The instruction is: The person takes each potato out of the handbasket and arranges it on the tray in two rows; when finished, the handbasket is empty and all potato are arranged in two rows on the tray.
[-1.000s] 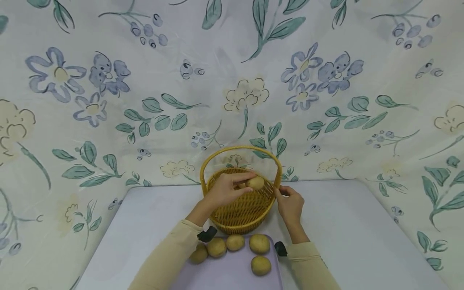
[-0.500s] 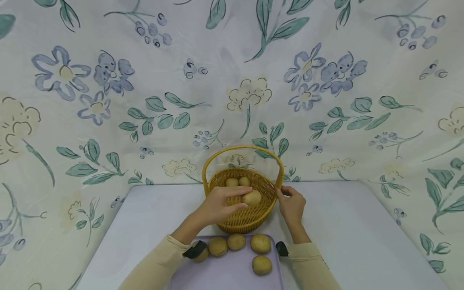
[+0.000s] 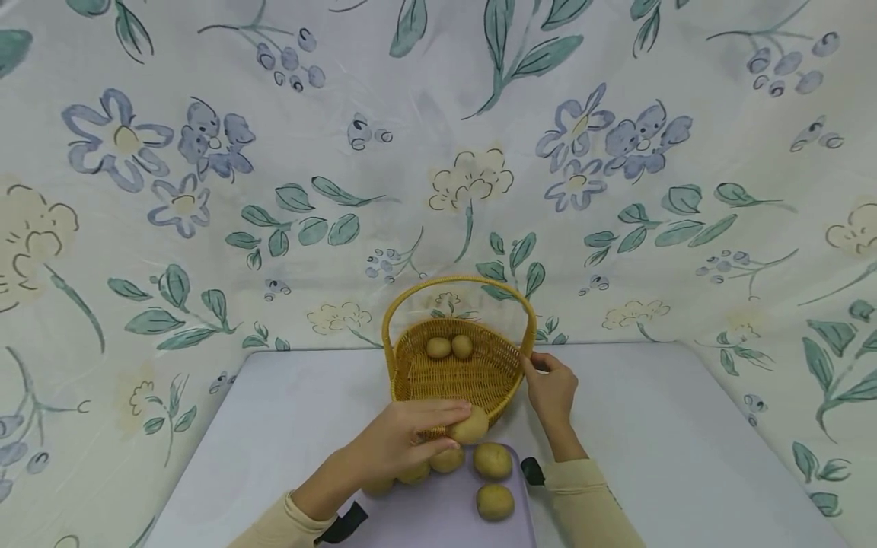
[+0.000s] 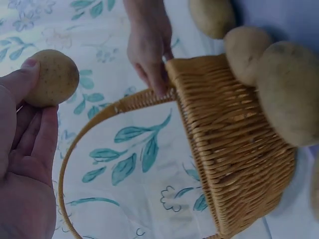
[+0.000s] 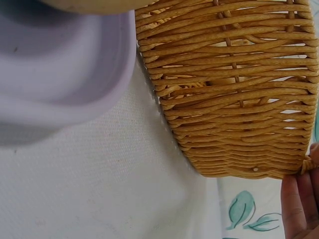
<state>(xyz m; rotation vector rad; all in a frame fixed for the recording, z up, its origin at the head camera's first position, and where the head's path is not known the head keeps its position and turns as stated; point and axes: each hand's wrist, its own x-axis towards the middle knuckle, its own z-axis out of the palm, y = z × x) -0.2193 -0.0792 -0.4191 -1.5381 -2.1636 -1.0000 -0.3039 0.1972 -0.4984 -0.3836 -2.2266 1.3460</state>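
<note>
A potato (image 3: 471, 426) is pinched between the thumb and fingers of my left hand (image 3: 393, 438), above the near rim of the wicker basket (image 3: 448, 378). The left wrist view shows the same potato (image 4: 55, 78) held by thumb and fingertips. Two potatoes (image 3: 439, 348) lie at the far side inside the basket. My right hand (image 3: 552, 388) pinches the basket's right rim where the arched handle (image 3: 457, 279) joins it; in the right wrist view its fingers (image 5: 294, 206) show at that corner, partly cut off.
In front of the basket lies a lilac tray (image 3: 425, 521) with several potatoes (image 3: 495, 501), some partly behind my left hand. A white table (image 3: 651, 441) carries everything, and a floral cloth (image 3: 425, 167) hangs behind it.
My left hand, still holding its potato, has come back from over the basket's inside toward the near rim and tray. The two potatoes inside came into view. My right hand has stayed put.
</note>
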